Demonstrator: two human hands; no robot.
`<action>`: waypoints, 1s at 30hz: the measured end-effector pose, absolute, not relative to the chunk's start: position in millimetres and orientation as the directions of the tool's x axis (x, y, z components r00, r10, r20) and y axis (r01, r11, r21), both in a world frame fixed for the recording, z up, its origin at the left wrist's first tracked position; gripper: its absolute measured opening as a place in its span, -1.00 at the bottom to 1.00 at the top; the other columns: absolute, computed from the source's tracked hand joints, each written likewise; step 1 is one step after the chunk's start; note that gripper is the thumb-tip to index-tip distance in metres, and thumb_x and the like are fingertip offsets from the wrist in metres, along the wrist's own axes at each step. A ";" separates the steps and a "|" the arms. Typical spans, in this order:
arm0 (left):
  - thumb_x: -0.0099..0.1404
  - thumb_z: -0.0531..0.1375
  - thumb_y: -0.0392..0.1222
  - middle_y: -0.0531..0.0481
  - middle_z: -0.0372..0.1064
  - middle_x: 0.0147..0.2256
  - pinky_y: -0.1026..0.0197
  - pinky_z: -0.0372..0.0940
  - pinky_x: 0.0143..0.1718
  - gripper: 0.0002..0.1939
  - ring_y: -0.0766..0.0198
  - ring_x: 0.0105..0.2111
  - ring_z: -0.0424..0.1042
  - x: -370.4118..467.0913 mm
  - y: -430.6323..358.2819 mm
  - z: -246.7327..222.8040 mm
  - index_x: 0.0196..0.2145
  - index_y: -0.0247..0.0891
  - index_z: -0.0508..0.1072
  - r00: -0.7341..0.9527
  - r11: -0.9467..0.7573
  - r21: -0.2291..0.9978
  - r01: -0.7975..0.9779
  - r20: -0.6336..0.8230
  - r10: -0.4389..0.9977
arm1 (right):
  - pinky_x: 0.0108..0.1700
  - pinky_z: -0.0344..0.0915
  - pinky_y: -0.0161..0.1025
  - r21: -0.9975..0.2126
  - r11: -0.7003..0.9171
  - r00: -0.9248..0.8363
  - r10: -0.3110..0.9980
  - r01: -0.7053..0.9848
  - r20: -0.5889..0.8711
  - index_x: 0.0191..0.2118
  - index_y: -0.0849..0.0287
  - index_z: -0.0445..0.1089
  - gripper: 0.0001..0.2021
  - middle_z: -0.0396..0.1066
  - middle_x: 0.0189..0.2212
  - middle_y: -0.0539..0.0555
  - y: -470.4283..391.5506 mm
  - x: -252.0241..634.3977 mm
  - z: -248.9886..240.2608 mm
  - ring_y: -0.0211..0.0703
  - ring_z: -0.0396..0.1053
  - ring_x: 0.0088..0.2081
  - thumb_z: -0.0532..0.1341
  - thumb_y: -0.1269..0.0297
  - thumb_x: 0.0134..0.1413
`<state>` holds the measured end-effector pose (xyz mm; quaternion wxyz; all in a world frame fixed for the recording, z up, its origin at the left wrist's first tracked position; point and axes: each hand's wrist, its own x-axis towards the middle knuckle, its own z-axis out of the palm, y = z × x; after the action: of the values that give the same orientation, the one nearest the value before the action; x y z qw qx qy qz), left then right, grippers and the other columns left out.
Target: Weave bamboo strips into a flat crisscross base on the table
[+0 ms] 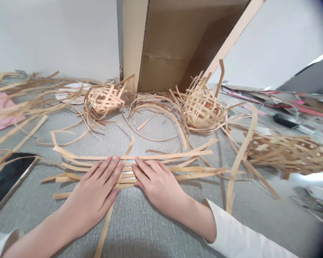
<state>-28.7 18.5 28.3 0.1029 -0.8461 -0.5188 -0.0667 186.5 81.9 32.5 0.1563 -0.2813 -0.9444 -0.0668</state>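
- My left hand (99, 188) lies flat on weaving strips (126, 181), grip uncurled, clasping nothing, seemingly to pin them.
- My right hand (159, 183), likewise uncurled, probably keeps them parallel.

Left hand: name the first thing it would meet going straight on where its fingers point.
Probably the upper end of the crosswise tan weaving strip, just beyond the row of strips under the left hand; it seems low, so the hand might pass over it.
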 end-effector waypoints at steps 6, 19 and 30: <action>0.40 -0.09 -0.07 -0.16 0.00 0.27 -0.04 0.03 0.19 -0.39 0.04 0.25 0.00 -26.7 17.1 25.2 0.32 -0.28 -0.13 0.442 -0.432 -0.099 0.896 0.262 0.858 | -0.01 0.29 -0.10 0.019 0.832 -0.787 0.516 0.554 0.338 0.08 0.21 0.32 -0.68 0.30 0.10 0.16 81.7 186.5 32.7 -0.05 0.25 -0.02 0.06 0.29 0.27; 0.37 -0.08 -0.15 -0.23 -0.05 0.28 -0.11 0.08 0.16 -0.35 -0.04 0.27 -0.05 -22.9 16.1 30.6 0.33 -0.35 -0.22 0.456 -0.420 -0.192 0.887 0.224 0.861 | 0.07 0.14 0.01 -0.419 0.768 -0.713 0.624 0.485 0.319 0.00 -0.02 0.40 -0.67 0.28 0.04 0.08 89.7 188.8 38.9 0.00 0.17 0.02 0.25 0.14 0.08; 0.40 -0.17 -0.25 -0.10 -0.09 0.30 -0.04 0.16 0.14 -0.38 0.07 0.28 -0.07 -37.3 19.2 38.3 0.33 -0.21 -0.36 0.480 -0.466 -0.139 0.874 0.099 0.871 | 0.07 0.11 0.00 -0.426 0.766 -0.699 0.629 0.482 0.339 -0.06 0.06 0.43 -0.71 0.30 -0.01 0.12 88.9 186.4 37.2 0.01 0.18 0.00 0.20 0.18 0.09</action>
<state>-37.3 19.2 38.3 0.0854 -0.8561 -0.5096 -0.0072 186.4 88.9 37.2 0.2385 -0.3057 -0.9088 0.1540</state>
